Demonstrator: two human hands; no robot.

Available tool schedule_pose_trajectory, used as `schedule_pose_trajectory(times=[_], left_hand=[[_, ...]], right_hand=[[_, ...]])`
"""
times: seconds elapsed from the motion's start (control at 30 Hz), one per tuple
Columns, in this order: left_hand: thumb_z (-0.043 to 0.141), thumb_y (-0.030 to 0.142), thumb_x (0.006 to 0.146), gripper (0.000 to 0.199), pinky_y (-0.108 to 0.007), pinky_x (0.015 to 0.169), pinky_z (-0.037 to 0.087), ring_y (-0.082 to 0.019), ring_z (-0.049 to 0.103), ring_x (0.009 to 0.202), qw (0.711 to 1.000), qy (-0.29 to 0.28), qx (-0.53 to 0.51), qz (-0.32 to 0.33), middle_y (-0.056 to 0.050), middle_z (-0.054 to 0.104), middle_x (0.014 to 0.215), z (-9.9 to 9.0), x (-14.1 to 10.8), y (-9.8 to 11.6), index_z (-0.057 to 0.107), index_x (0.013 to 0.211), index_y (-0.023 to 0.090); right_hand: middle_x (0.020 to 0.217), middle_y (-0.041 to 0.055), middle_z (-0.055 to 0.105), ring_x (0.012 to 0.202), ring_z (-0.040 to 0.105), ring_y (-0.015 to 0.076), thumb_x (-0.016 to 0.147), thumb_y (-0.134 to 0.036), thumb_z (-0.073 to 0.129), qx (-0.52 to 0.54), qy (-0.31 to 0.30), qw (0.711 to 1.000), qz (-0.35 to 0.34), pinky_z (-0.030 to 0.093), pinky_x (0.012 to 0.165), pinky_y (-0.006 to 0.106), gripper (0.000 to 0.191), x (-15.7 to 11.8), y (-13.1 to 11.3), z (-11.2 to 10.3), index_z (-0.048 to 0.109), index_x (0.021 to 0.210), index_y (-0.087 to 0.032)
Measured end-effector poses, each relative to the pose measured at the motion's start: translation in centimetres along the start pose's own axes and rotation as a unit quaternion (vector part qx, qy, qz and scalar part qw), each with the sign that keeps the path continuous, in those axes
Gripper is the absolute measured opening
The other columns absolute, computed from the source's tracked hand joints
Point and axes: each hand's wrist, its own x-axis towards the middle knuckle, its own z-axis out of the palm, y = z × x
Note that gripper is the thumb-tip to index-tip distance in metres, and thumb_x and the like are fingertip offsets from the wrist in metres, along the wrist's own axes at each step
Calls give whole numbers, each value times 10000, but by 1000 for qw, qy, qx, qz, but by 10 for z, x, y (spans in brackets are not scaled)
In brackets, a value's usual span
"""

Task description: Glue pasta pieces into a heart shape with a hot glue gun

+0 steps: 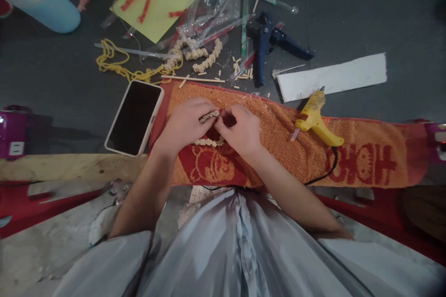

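Note:
Between the thumb and fingers of my left hand is a short strip of small wooden stick pieces set side by side. My right hand meets its right end, thumb and forefinger pinched together; whatever lies in that pinch is too small to make out. Just below the fingers, a second strip of stick pieces rests on the orange and red towel. Both wrists hover over this towel. A yellow glue gun lies on it, to the right of my hands.
Left of the towel lies a phone. Beyond it are yellow string, more stick strips, loose stick bits, a plastic bag, a dark blue cutter and a white strip. A blue-and-white bottle is far left.

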Motion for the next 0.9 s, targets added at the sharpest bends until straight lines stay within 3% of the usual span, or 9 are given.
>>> schedule_pose_trajectory(times=[0.9], left_hand=[[498,286,924,238,-331,855,511,-195,649,943,999,-11,-8,32,-66,716,967,-1,0,1,707,966,178]], right_hand=[[682,24,643,662,582,188,712,-255,557,-36,34,997,-56,451,645,324,68,2,5,-3,499,681,-236]])
